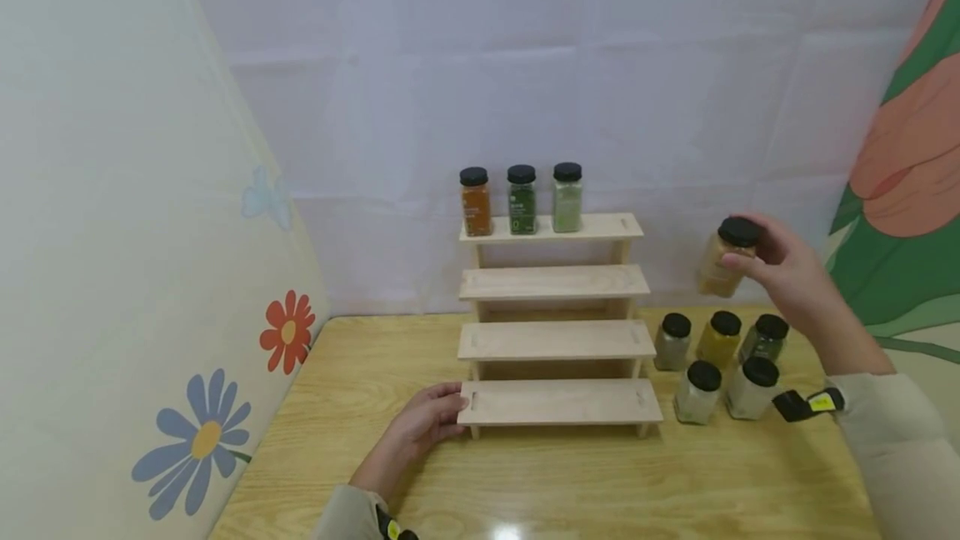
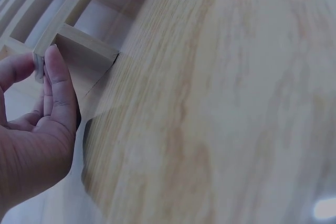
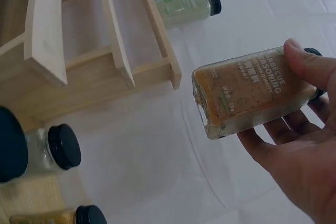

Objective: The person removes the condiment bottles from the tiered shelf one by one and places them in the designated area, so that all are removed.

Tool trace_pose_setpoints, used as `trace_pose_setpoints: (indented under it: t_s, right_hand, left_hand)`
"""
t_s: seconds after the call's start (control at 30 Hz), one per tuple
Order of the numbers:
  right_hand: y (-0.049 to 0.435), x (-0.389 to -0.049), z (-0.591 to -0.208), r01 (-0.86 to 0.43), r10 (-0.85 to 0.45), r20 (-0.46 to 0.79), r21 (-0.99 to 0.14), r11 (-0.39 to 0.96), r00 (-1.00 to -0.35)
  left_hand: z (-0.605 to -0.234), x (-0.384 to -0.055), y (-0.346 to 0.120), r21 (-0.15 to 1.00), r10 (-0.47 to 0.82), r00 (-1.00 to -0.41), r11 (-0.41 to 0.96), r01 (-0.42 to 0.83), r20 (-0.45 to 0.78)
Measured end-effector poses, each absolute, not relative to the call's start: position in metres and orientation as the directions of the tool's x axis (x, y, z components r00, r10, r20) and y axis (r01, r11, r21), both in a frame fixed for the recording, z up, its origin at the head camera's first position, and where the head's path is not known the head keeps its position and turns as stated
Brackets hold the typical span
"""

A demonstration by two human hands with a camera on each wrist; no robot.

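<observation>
A tiered wooden rack (image 1: 555,340) stands on the table against the back cloth. On its top step are three black-capped spice jars: an orange one (image 1: 476,205), a dark green one (image 1: 522,202) and a pale green one (image 1: 567,200). My left hand (image 1: 431,419) pinches the left end of the lowest step between thumb and fingers, as the left wrist view shows at the board's edge (image 2: 39,65). Right of the rack, my right hand (image 1: 783,265) holds a jar of barbecue seasoning (image 3: 247,90) in the air, fingers around it near its black lid.
Several more black-capped jars stand on the table (image 1: 360,373) right of the rack, below my right hand, among them a yellow one (image 1: 720,340) and a whitish one (image 1: 697,394). A flower-printed panel (image 1: 202,273) borders the left side.
</observation>
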State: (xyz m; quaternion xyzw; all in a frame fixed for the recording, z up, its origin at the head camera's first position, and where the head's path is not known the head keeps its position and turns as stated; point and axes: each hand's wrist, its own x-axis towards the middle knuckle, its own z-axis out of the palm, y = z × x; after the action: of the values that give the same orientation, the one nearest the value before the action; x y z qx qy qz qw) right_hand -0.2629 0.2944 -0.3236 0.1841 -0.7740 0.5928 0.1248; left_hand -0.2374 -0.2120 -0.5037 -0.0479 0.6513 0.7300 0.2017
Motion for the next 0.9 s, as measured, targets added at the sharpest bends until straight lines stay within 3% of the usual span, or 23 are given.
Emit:
trace_pose_setpoints:
  t_s: [0.33,0.53,0.77,0.9]
  right_hand:
    - [0.319,-0.245,-0.337,-0.397,-0.091,0.386,-0.897,0.198,-0.918]
    - [0.335,-0.237,-0.348,-0.411,-0.113,0.400,-0.905,0.111,-0.910]
    - [0.349,-0.233,-0.362,-0.431,-0.073,0.429,-0.855,0.289,-0.900]
    - [0.357,-0.229,-0.369,-0.433,-0.065,0.431,-0.865,0.255,-0.900]
  left_hand:
    - [-0.505,-0.237,-0.213,0.929,0.256,-0.909,-0.085,-0.360,-0.329]
    - [-0.507,-0.238,-0.213,0.932,0.258,-0.912,-0.091,-0.352,-0.319]
    - [-0.507,-0.238,-0.213,0.935,0.254,-0.915,-0.087,-0.345,-0.314]
    - [-0.506,-0.238,-0.213,0.936,0.255,-0.915,-0.084,-0.342,-0.312]
